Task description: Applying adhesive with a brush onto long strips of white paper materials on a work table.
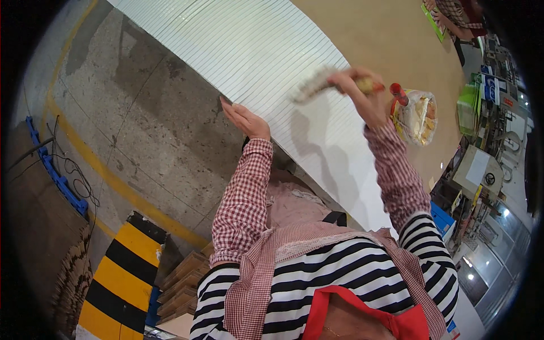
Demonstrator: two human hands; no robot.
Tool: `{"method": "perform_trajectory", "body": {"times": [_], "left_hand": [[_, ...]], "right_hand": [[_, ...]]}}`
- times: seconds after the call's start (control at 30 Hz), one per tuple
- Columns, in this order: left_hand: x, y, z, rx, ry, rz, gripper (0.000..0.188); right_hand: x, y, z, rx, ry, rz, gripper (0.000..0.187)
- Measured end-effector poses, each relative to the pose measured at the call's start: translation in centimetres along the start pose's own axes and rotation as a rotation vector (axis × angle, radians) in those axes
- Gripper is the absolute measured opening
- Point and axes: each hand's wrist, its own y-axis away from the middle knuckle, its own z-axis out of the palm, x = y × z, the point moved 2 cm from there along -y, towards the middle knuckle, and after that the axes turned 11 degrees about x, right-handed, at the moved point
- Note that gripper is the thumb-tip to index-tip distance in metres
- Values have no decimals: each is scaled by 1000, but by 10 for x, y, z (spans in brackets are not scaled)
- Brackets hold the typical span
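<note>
My right hand (355,85) is wrapped round the handle of a brush (313,84), raised over a fanned layer of white sheets (260,51). The brush head is pale and smeared by motion. Its yellow and red handle end sticks out beside my fingers. My left hand (247,120) lies at the near-left edge of the sheets, fingers stretched out. Whether its palm presses on the edge is hard to tell. The overlapping sheet edges form many thin parallel lines, and my right arm casts a shadow on them.
Right of the sheets, a plastic bag with yellowish contents (422,118) and a red-capped tube (399,94) sit on the brown tabletop (374,34). At the far right a person's hands (445,22) hold a green item. A yellow-black striped block (122,272) stands at lower left.
</note>
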Motion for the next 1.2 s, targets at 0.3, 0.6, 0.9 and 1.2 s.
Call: {"method": "perform_trajectory", "body": {"times": [0.3,0.6,0.9,1.2], "left_hand": [[6,27,-17,-25,-2,-255,61],[-7,75,-18,-85,-28,-38,56],[-1,75,-23,-46,-38,-41,55],[-6,76,-18,-61,-18,-30,55]], "right_hand": [[58,51,-41,82,86,43,13],[10,-2,-26,103,-38,-89,13],[52,42,-57,60,-45,75,15],[59,28,-55,123,-84,101,13]]}}
